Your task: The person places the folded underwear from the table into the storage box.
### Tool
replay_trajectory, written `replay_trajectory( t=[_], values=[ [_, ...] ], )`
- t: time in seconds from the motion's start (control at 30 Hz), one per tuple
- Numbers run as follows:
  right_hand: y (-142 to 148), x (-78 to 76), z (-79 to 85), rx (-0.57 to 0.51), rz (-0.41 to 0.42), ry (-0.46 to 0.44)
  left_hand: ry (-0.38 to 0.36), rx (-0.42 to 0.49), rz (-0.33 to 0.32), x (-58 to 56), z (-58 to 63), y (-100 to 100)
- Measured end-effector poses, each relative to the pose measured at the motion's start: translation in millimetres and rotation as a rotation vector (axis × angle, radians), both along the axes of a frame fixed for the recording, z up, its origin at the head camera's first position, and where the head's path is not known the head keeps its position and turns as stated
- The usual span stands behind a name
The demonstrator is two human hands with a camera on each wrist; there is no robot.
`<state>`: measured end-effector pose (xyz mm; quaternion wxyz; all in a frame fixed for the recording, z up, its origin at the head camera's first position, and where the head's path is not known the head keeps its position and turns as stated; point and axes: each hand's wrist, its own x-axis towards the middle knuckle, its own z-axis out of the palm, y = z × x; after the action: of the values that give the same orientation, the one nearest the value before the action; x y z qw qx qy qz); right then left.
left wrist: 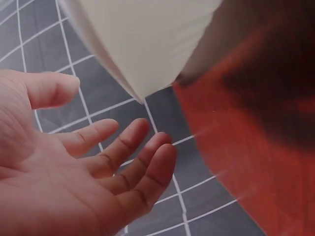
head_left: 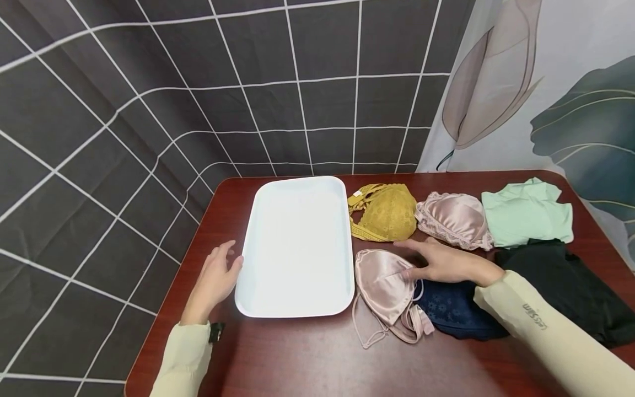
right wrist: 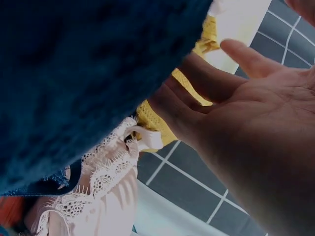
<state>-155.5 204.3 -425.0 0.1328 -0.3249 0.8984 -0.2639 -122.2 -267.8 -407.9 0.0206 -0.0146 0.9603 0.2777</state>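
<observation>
A pale pink satin bra (head_left: 382, 278) with thin straps lies just right of the white tray (head_left: 297, 248). My right hand (head_left: 444, 263) reaches over its right side, thumb at the satin and fingers extended towards the mustard-yellow lace bra (head_left: 391, 216). Whether the fingertips touch either bra, I cannot tell. Beneath that wrist is a navy lace garment (head_left: 458, 311), whose blue fabric (right wrist: 83, 73) hides some fingertips in the right wrist view. Beside the tray's left rim hovers my left hand (head_left: 213, 281), its fingers (left wrist: 160, 169) loosely bent and holding nothing.
Farther right lie a pink bra with lace trim (head_left: 453, 216), a folded mint-green garment (head_left: 528, 212) and a black garment (head_left: 565, 286). All sit on a reddish-brown table (head_left: 297, 358). A dark gridded curtain (head_left: 322, 105) hangs behind and to the left.
</observation>
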Motion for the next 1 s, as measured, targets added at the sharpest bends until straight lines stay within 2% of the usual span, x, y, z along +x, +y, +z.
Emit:
replay_trajectory(
  t=[0.13, 0.3, 0.53, 0.87, 1.0],
  values=[
    [-0.7, 1.9, -1.0, 0.021, 0.017, -0.064, -0.043, 0.022, 0.029, 0.7, -5.0, -4.0],
    [-1.7, 3.9, -1.4, 0.058, 0.003, -0.09, -0.063, 0.069, 0.013, -1.6, -14.1, -6.1],
    [-8.9, 3.1, 0.2, 0.105, 0.007, -0.075, -0.015, 0.1, -0.05, -5.0, -21.8, -6.5],
    [-18.4, 5.6, -0.2, 0.15, -0.085, -0.118, 0.012, 0.089, -0.074, -9.7, -22.1, -4.2],
    [-22.8, 6.0, -0.3, 0.164, -0.089, -0.137, 0.009, 0.081, -0.068, -10.4, -22.4, -3.3]
  ],
)
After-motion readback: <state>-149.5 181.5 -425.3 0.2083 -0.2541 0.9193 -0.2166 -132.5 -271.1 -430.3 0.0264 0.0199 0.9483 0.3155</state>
